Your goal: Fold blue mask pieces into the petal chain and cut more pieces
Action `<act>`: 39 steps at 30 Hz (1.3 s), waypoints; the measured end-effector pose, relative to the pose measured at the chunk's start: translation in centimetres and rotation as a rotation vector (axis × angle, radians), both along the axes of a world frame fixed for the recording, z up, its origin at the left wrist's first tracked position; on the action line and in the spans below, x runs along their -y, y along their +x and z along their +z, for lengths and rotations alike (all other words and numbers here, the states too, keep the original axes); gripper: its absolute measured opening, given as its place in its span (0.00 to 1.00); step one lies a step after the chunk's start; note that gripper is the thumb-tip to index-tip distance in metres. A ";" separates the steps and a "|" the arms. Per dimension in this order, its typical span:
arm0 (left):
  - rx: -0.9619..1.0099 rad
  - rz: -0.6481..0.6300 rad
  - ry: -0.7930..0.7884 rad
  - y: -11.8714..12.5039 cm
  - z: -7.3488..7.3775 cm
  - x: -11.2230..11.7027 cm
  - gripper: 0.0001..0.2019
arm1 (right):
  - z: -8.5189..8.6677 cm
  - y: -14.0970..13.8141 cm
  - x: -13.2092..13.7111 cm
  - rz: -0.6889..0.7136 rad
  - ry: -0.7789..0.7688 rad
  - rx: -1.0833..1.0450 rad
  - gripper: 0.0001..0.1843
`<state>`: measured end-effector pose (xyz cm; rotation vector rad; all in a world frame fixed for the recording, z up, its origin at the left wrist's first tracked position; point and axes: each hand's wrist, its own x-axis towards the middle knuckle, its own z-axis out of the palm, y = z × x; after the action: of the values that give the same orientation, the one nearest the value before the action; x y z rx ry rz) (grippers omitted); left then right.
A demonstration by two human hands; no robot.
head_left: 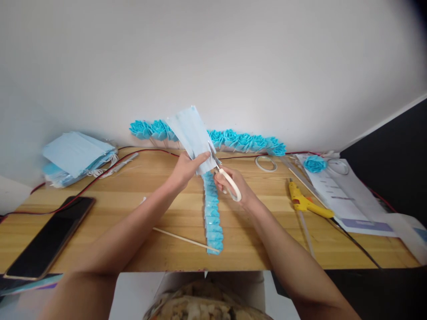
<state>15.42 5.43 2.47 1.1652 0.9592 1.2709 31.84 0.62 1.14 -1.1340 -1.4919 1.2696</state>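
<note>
My left hand (187,169) grips a light blue face mask (191,131) by its lower end, thumb on top, and holds it tilted above the table. In my right hand (238,184) is a pair of scissors with white handles (231,183). The blades lie along the mask's right edge, near its lower corner. Beneath both hands a long strip of overlapping pleated blue pieces (212,218) runs toward the table's front edge. A thin wooden stick (185,238) rests with one end on the strip's near end.
Blue flowers (245,141) on sticks line the wall. Stacked masks (78,153) lie at left, above a phone (51,235). At right are a tape roll (266,163), a yellow glue gun (305,203), papers (347,195) and one loose flower (315,163). A red-black cable (125,155) crosses the table (253,249).
</note>
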 end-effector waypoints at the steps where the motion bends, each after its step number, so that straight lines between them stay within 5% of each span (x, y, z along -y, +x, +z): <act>1: 0.005 -0.002 0.000 0.0 0.0 0.0 0.20 | -0.1 0.0 0.0 0.003 0.003 -0.002 0.28; 39: 0.076 -0.070 -0.014 -0.2 0.1 -0.1 0.21 | 0.0 -0.2 -0.2 -0.046 -0.076 -0.066 0.26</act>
<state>15.21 5.51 2.58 1.1222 0.8628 1.2417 31.60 0.79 1.14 -1.1578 -1.3717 1.3297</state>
